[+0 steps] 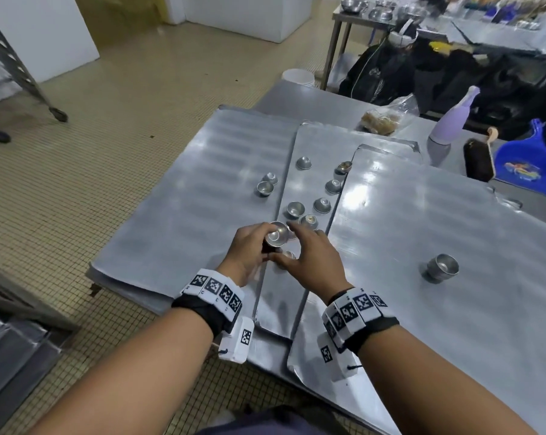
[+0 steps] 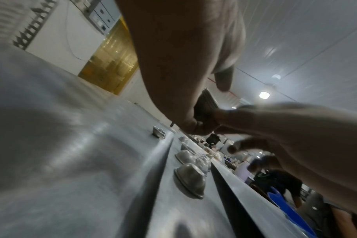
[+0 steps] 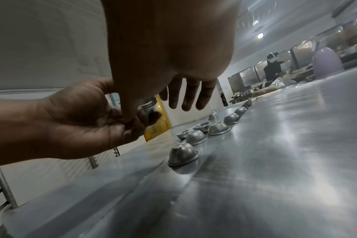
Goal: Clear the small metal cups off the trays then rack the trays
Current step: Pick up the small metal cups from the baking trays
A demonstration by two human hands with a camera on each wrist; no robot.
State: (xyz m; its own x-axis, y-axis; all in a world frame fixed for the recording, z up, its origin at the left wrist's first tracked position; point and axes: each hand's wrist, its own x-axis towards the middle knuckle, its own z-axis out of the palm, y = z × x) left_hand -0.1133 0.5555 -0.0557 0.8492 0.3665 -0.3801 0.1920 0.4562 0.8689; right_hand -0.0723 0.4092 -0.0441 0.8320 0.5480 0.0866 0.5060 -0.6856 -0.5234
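Three flat metal trays overlap on a steel table: left tray (image 1: 202, 183), middle tray (image 1: 315, 146), right tray (image 1: 422, 215). My left hand (image 1: 262, 243) grips a short stack of small metal cups (image 1: 276, 238) above the seam of the left and middle trays; the left wrist view shows the same stack (image 2: 207, 109). My right hand (image 1: 300, 246) hovers beside it with fingers (image 3: 190, 96) straight, over an upturned cup (image 1: 289, 255). Several loose cups (image 1: 322, 205) lie on the middle tray, two cups (image 1: 267, 183) on the left tray, one cup stack (image 1: 442, 266) on the right.
At the table's far right stand a lilac bottle (image 1: 447, 127), a brush (image 1: 478, 161) and a blue dustpan (image 1: 529, 164). A plastic bag of food (image 1: 384, 117) lies behind the trays. A person (image 1: 391, 67) sits beyond. Metal racks stand at left (image 1: 14, 64) and lower left (image 1: 14, 324).
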